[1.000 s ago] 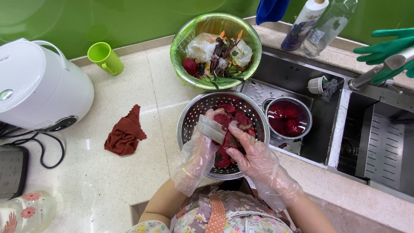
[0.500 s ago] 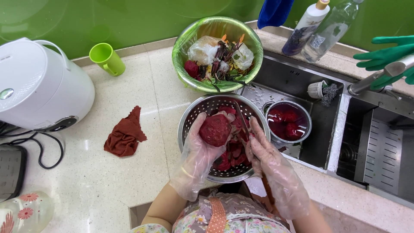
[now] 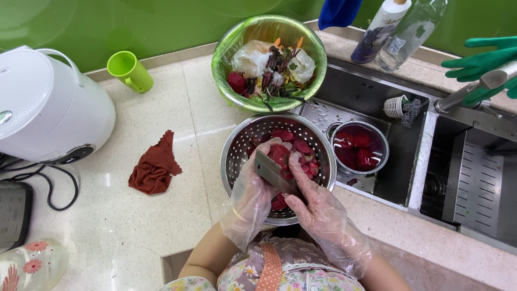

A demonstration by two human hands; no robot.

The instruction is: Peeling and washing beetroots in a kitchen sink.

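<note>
A glossy green wall (image 3: 107, 21) is running along the back, catching soft reflections of light. A pale speckled stone countertop (image 3: 107, 226) is stretching beneath it, shining faintly under what may be overhead lighting. To the right a steel sink (image 3: 377, 102) is sitting sunk into the counter, its faucet (image 3: 474, 89) reaching across

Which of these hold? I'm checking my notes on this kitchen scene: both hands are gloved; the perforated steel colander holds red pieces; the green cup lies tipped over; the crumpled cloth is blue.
1. Both hands, left hand and right hand, wear clear plastic gloves: true.
2. The perforated steel colander holds dark red pieces: true.
3. The green plastic cup lies tipped over: false, it stands upright.
4. The crumpled cloth on the counter is blue: false, it is dark red.
</note>
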